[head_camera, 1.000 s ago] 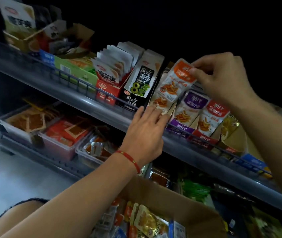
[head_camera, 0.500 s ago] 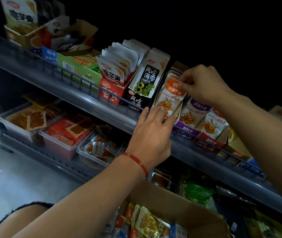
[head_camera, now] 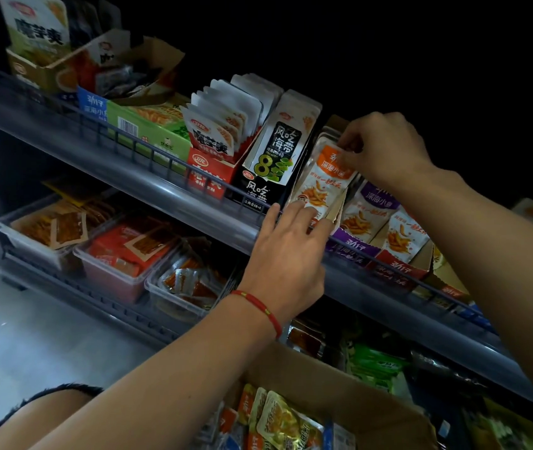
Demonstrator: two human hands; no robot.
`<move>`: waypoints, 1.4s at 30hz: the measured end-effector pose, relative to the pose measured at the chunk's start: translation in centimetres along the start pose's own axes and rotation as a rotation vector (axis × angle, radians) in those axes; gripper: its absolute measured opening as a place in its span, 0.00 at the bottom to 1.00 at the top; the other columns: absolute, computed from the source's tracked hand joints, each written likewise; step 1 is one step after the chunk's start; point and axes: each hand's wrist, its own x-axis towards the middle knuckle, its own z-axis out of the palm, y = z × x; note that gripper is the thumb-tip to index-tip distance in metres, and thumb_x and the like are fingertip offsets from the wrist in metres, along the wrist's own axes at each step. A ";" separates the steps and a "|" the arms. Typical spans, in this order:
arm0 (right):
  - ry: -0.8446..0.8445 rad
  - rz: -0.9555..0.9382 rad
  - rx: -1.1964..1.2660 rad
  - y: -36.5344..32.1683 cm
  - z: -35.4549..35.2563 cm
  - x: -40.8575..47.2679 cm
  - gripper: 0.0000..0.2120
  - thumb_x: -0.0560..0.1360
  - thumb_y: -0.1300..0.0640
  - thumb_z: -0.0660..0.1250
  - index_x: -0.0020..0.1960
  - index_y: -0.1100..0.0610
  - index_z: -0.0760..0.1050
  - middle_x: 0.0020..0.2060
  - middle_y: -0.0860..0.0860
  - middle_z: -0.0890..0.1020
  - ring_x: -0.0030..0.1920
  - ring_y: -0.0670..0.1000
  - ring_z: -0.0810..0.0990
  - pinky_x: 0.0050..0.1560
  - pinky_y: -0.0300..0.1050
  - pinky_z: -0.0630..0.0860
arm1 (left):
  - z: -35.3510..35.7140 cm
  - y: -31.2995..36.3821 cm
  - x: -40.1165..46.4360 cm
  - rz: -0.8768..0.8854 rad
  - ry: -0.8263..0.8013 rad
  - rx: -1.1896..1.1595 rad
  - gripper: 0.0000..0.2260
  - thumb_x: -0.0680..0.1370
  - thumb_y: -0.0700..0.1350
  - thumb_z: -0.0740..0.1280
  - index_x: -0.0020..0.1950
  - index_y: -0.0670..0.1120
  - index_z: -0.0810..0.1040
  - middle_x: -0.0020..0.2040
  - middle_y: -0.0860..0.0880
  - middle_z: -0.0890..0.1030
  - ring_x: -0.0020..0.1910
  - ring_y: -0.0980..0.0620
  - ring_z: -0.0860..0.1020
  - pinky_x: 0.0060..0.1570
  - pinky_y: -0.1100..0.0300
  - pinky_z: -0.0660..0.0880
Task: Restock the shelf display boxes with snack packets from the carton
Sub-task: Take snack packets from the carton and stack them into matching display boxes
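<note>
An orange-topped snack packet (head_camera: 322, 180) stands in a brown display box (head_camera: 337, 212) on the upper shelf. My right hand (head_camera: 385, 147) pinches the packet's top edge from above. Straight fingers of my left hand (head_camera: 286, 254) press against the packet's lower front and the box. A purple display box (head_camera: 352, 245) and a red one (head_camera: 401, 271) with similar packets stand to the right. The open carton (head_camera: 352, 407) sits below, holding several mixed packets (head_camera: 284, 420).
A black seaweed box (head_camera: 268, 170), a red box (head_camera: 206, 173) and a green box (head_camera: 151, 131) line the upper shelf behind a wire rail (head_camera: 148, 151). Clear plastic tubs (head_camera: 112, 271) of snacks fill the lower shelf. Green packets (head_camera: 375, 365) lie behind the carton.
My right hand has lowered the orange packet down into the brown display box. My left hand has shifted slightly up to the packet's lower front.
</note>
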 end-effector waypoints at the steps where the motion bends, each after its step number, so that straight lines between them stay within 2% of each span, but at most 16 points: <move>1: 0.006 -0.005 0.002 0.0 0.0 -0.1 0.15 0.78 0.54 0.72 0.63 0.56 0.79 0.58 0.57 0.82 0.57 0.58 0.82 0.54 0.57 0.81 | 0.0 0.0 0.0 -0.001 -0.001 -0.001 0.25 0.73 0.43 0.68 0.70 0.48 0.72 0.70 0.46 0.72 0.76 0.45 0.62 0.77 0.40 0.55; 11: 0.041 -0.059 0.005 -0.1 0.3 -0.2 0.11 0.80 0.55 0.69 0.61 0.58 0.80 0.56 0.58 0.82 0.55 0.58 0.82 0.53 0.54 0.81 | 0.1 0.2 0.0 -0.008 0.003 -0.004 0.24 0.72 0.42 0.69 0.69 0.47 0.74 0.69 0.45 0.72 0.75 0.44 0.63 0.75 0.40 0.58; 18: 0.054 -0.062 0.003 0.0 0.1 0.1 0.12 0.80 0.56 0.70 0.62 0.58 0.79 0.58 0.58 0.82 0.57 0.58 0.81 0.55 0.56 0.81 | 0.2 0.2 -0.1 -0.010 0.018 -0.013 0.24 0.71 0.41 0.69 0.67 0.47 0.75 0.69 0.45 0.73 0.75 0.44 0.63 0.75 0.40 0.59; 23: 0.124 -0.121 0.015 0.8 -0.7 -0.9 0.11 0.80 0.54 0.69 0.61 0.57 0.79 0.55 0.56 0.82 0.54 0.56 0.82 0.51 0.54 0.81 | 0.2 0.0 -0.3 0.009 0.032 -0.042 0.25 0.72 0.39 0.69 0.69 0.48 0.75 0.73 0.44 0.71 0.77 0.43 0.63 0.75 0.38 0.60; 28: 0.239 -0.255 0.012 1.3 -2.5 -4.8 0.09 0.82 0.55 0.66 0.59 0.56 0.79 0.53 0.54 0.82 0.54 0.55 0.80 0.53 0.53 0.78 | 0.1 0.0 -1.0 0.043 0.028 -0.011 0.28 0.71 0.37 0.70 0.71 0.49 0.73 0.75 0.44 0.69 0.77 0.43 0.62 0.76 0.41 0.61; 32: 0.246 -0.255 0.138 1.7 -3.3 -11.2 0.10 0.81 0.53 0.63 0.57 0.56 0.80 0.50 0.52 0.83 0.50 0.52 0.80 0.50 0.50 0.78 | -0.2 0.3 -2.2 0.117 0.091 -0.025 0.19 0.70 0.37 0.68 0.61 0.44 0.78 0.64 0.44 0.75 0.67 0.43 0.70 0.65 0.44 0.72; 35: 0.120 -0.225 0.272 2.0 -2.1 -17.2 0.10 0.80 0.53 0.63 0.55 0.55 0.81 0.48 0.50 0.83 0.46 0.51 0.80 0.46 0.53 0.79 | -0.1 1.4 -4.1 0.189 0.140 -0.038 0.10 0.70 0.37 0.66 0.49 0.44 0.78 0.52 0.45 0.78 0.54 0.44 0.74 0.51 0.50 0.74; 37: -0.027 -0.193 0.329 2.3 -0.4 -21.0 0.09 0.80 0.52 0.64 0.55 0.52 0.80 0.47 0.47 0.82 0.44 0.48 0.79 0.43 0.51 0.80 | 0.6 2.0 -5.6 0.216 0.057 -0.088 0.07 0.70 0.37 0.64 0.45 0.45 0.76 0.45 0.48 0.77 0.47 0.46 0.74 0.44 0.50 0.74; 39: -0.150 -0.172 0.337 2.7 1.7 -24.4 0.10 0.79 0.51 0.63 0.57 0.50 0.80 0.47 0.45 0.82 0.44 0.46 0.79 0.44 0.46 0.80 | 1.9 2.3 -7.0 0.207 -0.113 -0.129 0.05 0.71 0.39 0.64 0.43 0.47 0.77 0.42 0.51 0.76 0.43 0.49 0.75 0.40 0.51 0.76; 42: -0.335 -0.143 0.362 3.5 4.7 -28.4 0.10 0.81 0.51 0.63 0.58 0.49 0.80 0.50 0.44 0.81 0.46 0.44 0.78 0.44 0.41 0.77 | 4.6 1.9 -9.2 0.171 -0.490 -0.051 0.08 0.73 0.41 0.64 0.47 0.50 0.81 0.46 0.50 0.82 0.46 0.49 0.80 0.44 0.52 0.79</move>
